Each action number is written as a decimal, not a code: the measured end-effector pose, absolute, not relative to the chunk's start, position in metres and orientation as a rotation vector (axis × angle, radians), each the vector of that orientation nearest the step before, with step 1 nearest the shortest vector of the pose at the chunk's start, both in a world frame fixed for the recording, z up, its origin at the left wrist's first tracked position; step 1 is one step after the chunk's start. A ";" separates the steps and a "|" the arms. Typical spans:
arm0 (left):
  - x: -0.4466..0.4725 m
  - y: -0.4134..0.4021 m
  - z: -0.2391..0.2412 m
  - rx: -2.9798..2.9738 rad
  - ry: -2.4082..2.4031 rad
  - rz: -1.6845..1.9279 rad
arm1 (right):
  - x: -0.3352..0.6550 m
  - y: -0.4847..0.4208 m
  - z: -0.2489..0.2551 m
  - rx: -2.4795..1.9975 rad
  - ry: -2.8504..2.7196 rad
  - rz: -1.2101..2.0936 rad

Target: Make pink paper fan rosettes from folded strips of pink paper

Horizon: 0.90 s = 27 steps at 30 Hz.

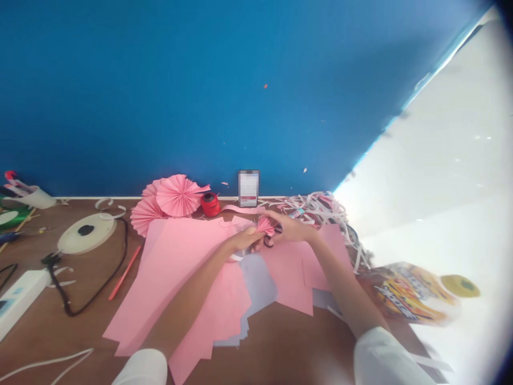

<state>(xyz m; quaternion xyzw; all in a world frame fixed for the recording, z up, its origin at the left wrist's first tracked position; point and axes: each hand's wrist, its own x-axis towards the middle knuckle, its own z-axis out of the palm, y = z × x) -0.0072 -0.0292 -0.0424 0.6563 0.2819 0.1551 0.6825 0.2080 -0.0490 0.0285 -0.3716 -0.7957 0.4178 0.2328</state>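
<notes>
Over the pink sheets, my left hand point(243, 239) is closed on a small piece of pleated pink paper point(265, 226), folded like a fan. My right hand point(292, 228) is curled close against the same piece from the right. Black loops that look like the handles of scissors point(268, 241) show at its fingers; the blades are hidden. Beneath both hands lie large pink paper sheets point(188, 267), overlapping each other and some grey-blue paper point(258, 283). Finished-looking pink paper rosettes point(178, 195) stand to the left, against the wall.
A red round object point(210, 204) and an upright phone point(249, 188) stand by the blue wall. White paper strips point(320, 206) are heaped right of them. A bottle point(420, 291) lies at right. Leftward are a pink stick point(125, 271), a cable reel point(87, 233) and a power strip point(24, 299).
</notes>
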 end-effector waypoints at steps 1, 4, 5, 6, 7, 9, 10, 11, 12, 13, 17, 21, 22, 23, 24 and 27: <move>-0.007 -0.029 -0.042 1.457 0.618 0.346 | 0.207 -0.050 0.029 -1.031 -2.197 1.114; -0.007 -0.028 -0.041 1.452 0.569 0.347 | 0.203 -0.051 0.029 -1.032 -2.180 1.024; -0.006 -0.028 -0.041 1.457 0.550 0.353 | 0.203 -0.050 0.030 -1.024 -2.179 1.010; -0.005 -0.027 -0.041 1.465 0.535 0.366 | 0.203 -0.050 0.031 -1.013 -2.183 1.003; -0.004 -0.027 -0.042 1.476 0.519 0.376 | 0.203 -0.049 0.031 -1.004 -2.184 1.000; -0.003 -0.026 -0.042 1.499 0.505 0.393 | 0.203 -0.048 0.032 -1.001 -2.166 1.007; -0.002 -0.026 -0.042 1.511 0.505 0.393 | 0.204 -0.047 0.031 -1.002 -2.141 1.016; -0.001 -0.026 -0.041 1.524 0.513 0.391 | 0.204 -0.047 0.031 -0.997 -2.114 1.040; -0.001 -0.027 -0.040 1.539 0.525 0.383 | 0.204 -0.046 0.030 -0.982 -2.097 1.081; -0.001 -0.027 -0.039 1.556 0.541 0.371 | 0.204 -0.046 0.029 -0.964 -2.093 1.128; -0.003 -0.029 -0.032 1.571 0.580 0.340 | 0.202 -0.046 0.026 -0.945 -2.102 1.185; -0.004 -0.027 -0.028 1.546 0.561 0.343 | 0.202 -0.046 0.026 -0.935 -2.017 1.232; -0.004 -0.027 -0.028 1.537 0.565 0.351 | 0.203 -0.044 0.025 -0.936 -2.001 1.233; -0.004 -0.026 -0.028 1.528 0.570 0.373 | 0.204 -0.043 0.024 -0.944 -1.984 1.217; -0.004 -0.025 -0.028 1.523 0.583 0.428 | 0.204 -0.041 0.022 -0.959 -1.961 1.186; -0.003 -0.023 -0.030 1.552 0.706 0.767 | 0.206 -0.035 0.013 -1.045 -1.828 1.050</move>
